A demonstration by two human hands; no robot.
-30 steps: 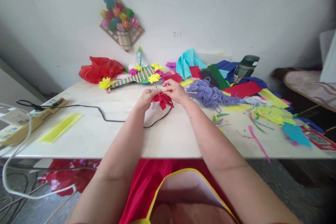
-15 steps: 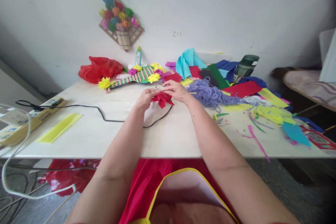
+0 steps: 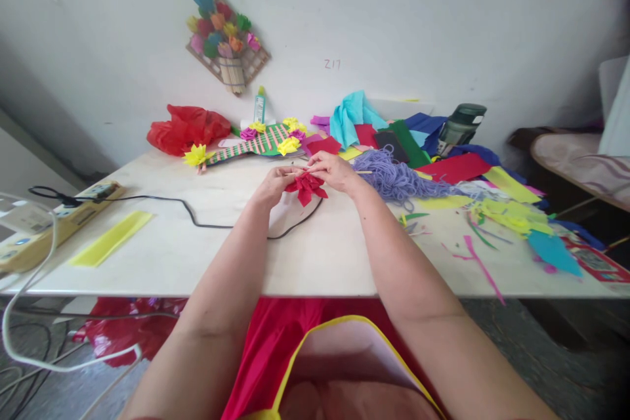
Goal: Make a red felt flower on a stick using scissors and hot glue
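A red paper flower (image 3: pixel 306 188) with pointed petals is held between my two hands above the white table (image 3: pixel 197 262). My left hand (image 3: pixel 276 184) pinches its left side, fingers closed. From the right, my right hand (image 3: pixel 331 170) grips the flower's upper edge with bent fingers. A thin pale stick (image 3: pixel 364 172) pokes out to the right of my right hand. Behind my hands lies a green guitar-shaped piece (image 3: pixel 266 142) with pink strips and yellow and purple paper flowers. The fingertips partly hide the flower's back.
Purple yarn (image 3: pixel 394 174), coloured paper and scraps spread over the right side, with a dark green bottle (image 3: pixel 461 126) behind. A black cord (image 3: pixel 191 213) runs from the power strip (image 3: pixel 63 223) past my hands. A yellow paper strip (image 3: pixel 112 238) lies left. Glue (image 3: pixel 260 106) stands near the wall.
The red flower has turned slightly between my fingers, and its petals face the camera more. My hands have barely moved.
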